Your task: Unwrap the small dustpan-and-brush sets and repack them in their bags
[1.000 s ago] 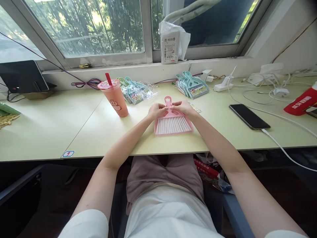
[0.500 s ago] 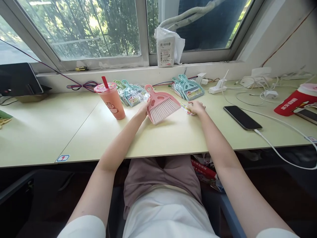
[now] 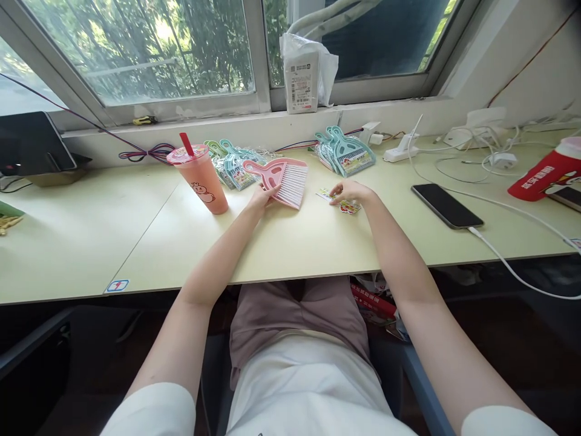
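My left hand [image 3: 264, 195] grips a pink dustpan-and-brush set [image 3: 273, 172] just above the desk. The white bristles of the brush [image 3: 293, 183] face right, and the looped handle points left. To the right, my right hand [image 3: 353, 191] is bent down over the desk, its fingertips closed at a small printed card [image 3: 324, 194]. More colourful cards [image 3: 349, 208] lie beneath that hand, partly covered by it. Behind the pink set rest several wrapped teal and green dustpan sets [image 3: 236, 166]. Another wrapped teal pile [image 3: 347, 154] lies behind my right hand.
A pink drink cup [image 3: 203, 181] with a red straw stands left of my left hand. On the right are a black phone [image 3: 447, 206] on a white cable, a power strip [image 3: 401, 148] and a red cup [image 3: 542, 178]. A white box [image 3: 301, 85] sits on the sill.
The pink set has turned, its handle swinging from upward to left, and shifted slightly left. My right hand has moved a little left, with one card now sticking out left of the others.
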`<action>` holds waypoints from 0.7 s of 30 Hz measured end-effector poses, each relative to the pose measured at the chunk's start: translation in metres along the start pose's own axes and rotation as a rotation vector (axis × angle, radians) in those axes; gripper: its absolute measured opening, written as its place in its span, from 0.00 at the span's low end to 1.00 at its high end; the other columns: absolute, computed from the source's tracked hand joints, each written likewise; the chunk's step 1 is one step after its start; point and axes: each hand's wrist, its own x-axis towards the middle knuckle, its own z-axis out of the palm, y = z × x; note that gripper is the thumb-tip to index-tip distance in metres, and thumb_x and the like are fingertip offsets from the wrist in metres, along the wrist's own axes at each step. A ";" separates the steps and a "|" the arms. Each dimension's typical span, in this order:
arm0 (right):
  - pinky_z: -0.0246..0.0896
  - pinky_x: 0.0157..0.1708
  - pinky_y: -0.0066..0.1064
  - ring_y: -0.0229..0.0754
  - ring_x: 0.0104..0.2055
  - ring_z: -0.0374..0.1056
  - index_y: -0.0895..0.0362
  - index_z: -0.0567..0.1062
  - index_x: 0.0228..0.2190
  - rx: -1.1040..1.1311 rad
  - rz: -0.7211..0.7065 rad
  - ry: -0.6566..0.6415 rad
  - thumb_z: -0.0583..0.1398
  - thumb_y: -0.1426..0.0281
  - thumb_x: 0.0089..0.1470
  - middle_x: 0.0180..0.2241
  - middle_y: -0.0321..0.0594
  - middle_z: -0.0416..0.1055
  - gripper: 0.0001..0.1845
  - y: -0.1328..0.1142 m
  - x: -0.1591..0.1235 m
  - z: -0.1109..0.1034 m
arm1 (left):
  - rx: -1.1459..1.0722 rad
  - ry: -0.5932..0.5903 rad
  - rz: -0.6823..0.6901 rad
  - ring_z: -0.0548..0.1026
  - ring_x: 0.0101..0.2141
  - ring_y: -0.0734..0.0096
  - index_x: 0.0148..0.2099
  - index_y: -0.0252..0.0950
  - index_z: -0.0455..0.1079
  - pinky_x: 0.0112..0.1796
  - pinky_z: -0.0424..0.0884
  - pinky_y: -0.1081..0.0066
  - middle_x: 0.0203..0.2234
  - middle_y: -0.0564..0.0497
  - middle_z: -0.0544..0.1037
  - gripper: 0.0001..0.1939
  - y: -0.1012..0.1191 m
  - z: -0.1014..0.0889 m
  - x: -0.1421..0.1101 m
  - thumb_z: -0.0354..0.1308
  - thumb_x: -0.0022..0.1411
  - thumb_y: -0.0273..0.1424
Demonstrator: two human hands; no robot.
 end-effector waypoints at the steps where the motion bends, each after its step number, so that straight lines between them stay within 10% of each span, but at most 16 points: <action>1: 0.68 0.47 0.34 0.49 0.43 0.75 0.58 0.84 0.32 -0.030 0.000 -0.019 0.78 0.69 0.32 0.38 0.43 0.80 0.20 -0.003 -0.002 0.000 | 0.006 -0.008 0.009 0.80 0.45 0.64 0.47 0.35 0.70 0.54 0.77 0.58 0.44 0.46 0.81 0.21 0.001 -0.001 -0.001 0.73 0.53 0.26; 8: 0.70 0.42 0.34 0.48 0.42 0.75 0.58 0.80 0.48 -0.059 0.050 0.119 0.77 0.76 0.31 0.43 0.46 0.79 0.37 -0.014 -0.012 0.001 | 0.067 0.012 0.111 0.79 0.44 0.64 0.52 0.39 0.66 0.51 0.78 0.56 0.46 0.47 0.79 0.27 0.004 -0.003 -0.005 0.70 0.52 0.22; 17: 0.70 0.39 0.36 0.44 0.32 0.72 0.55 0.75 0.21 -0.031 -0.045 0.090 0.75 0.78 0.28 0.24 0.36 0.74 0.18 -0.019 -0.014 -0.002 | 0.074 0.031 0.087 0.79 0.41 0.65 0.47 0.38 0.66 0.49 0.77 0.57 0.44 0.48 0.79 0.25 0.004 -0.001 -0.003 0.71 0.47 0.22; 21: 0.67 0.28 0.28 0.39 0.27 0.69 0.57 0.77 0.24 0.231 -0.161 -0.215 0.76 0.73 0.29 0.25 0.35 0.76 0.17 -0.037 -0.029 -0.001 | 0.083 0.056 0.049 0.79 0.42 0.62 0.45 0.38 0.66 0.49 0.77 0.56 0.43 0.47 0.79 0.24 0.000 0.007 -0.006 0.71 0.48 0.23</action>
